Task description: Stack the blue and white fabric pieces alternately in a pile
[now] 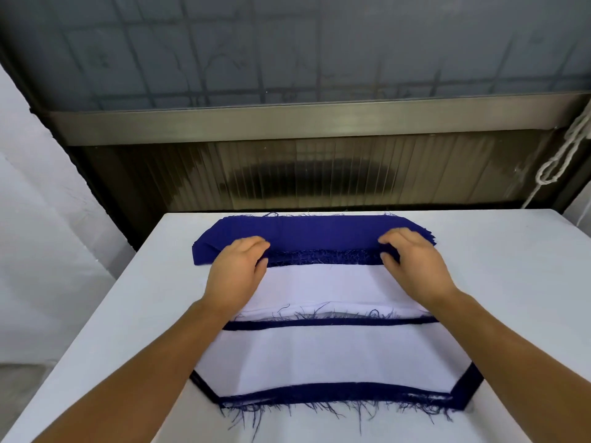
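Centre frame: left hand [238, 270] and right hand [412, 260] each pinch near edge of blue stack [313, 233]; white piece [326, 286] below.

left hand [238, 266]: fingers curled, pinching | right hand [412, 260]: same | forearms extended

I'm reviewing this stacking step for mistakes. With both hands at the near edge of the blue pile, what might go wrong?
The left hand and right hand pinch a thick frayed stack of blue fabric pieces, so several layers may lift together. Loose threads could snag, dragging the white fabric piece askew.
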